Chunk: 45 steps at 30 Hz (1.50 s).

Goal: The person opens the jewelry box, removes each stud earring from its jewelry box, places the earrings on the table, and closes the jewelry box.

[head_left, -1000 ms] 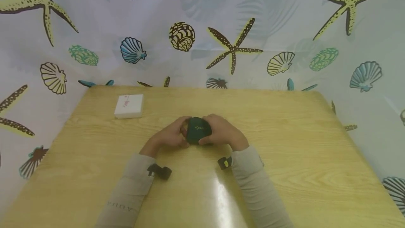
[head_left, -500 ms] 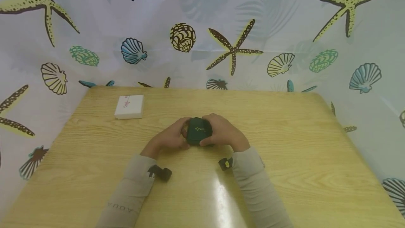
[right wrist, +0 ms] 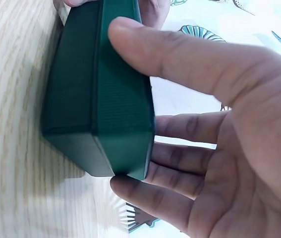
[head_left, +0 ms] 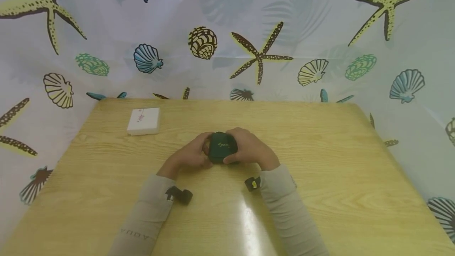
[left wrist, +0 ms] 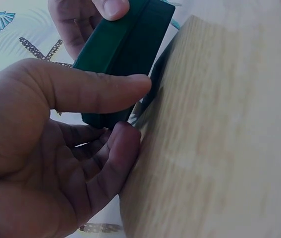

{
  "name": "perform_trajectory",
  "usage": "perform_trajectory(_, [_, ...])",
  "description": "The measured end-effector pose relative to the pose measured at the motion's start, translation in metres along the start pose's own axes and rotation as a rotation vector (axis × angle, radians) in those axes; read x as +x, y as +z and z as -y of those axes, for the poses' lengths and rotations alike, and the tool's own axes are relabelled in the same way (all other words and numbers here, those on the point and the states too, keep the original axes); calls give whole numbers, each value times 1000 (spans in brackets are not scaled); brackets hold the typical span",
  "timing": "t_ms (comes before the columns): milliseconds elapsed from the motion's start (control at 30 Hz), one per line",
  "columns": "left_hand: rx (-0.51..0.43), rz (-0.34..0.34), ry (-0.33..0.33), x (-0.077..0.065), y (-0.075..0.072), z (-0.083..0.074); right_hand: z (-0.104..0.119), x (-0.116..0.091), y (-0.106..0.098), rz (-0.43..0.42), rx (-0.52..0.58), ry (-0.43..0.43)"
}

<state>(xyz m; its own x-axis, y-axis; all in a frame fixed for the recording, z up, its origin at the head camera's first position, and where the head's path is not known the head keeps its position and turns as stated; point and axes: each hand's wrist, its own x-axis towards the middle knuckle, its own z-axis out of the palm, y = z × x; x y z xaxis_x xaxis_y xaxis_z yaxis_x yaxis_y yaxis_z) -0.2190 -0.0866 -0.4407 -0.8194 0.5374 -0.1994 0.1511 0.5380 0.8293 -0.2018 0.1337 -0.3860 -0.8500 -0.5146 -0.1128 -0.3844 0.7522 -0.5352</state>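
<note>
A small dark green box [head_left: 221, 146] with gold script on its lid is held between both hands at the table's middle. My left hand [head_left: 193, 151] grips its left end; in the left wrist view the thumb [left wrist: 105, 92] lies along the darker lower part, close over the table. From the right, my right hand [head_left: 250, 149] holds the box, its thumb [right wrist: 135, 43] pressed on the brighter lid side and its fingers around the far side. A seam line runs between lid and base [right wrist: 71, 84] in the right wrist view. Whatever is inside is hidden.
At the back left of the wooden table [head_left: 341, 161] lies a flat white box [head_left: 143, 121] with pinkish-red script. A white cloth [head_left: 220, 7] printed with shells and starfish hangs behind the table and along both sides. Each sleeve carries a black wrist camera [head_left: 183, 195].
Both hands keep their hold on the green box in nearly the same spot. The box has tilted slightly, and its gold script shows more clearly than a second ago.
</note>
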Motion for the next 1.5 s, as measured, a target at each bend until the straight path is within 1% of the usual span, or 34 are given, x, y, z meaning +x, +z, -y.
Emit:
perform_trajectory(267, [14, 0, 15, 0, 1, 0, 1, -1, 1, -24, -5, -17])
perform_trajectory(467, [2, 1, 10, -1, 1, -3, 0, -2, 0, -16, -11, 5])
perform_trajectory(700, [12, -6, 11, 0, 1, -4, 1, -3, -2, -10, -15, 24])
perform_trajectory(933, [20, -8, 14, 0, 1, -2, 1, -4, -3, -13, -18, 4])
perform_trajectory(1367, [24, -21, -27, -3, 2, -3, 1, -10, -12, -53, -16, -25])
perform_trajectory(1500, [14, -20, -7, -5, 3, -3, 1, -12, -14, -57, -5, -19])
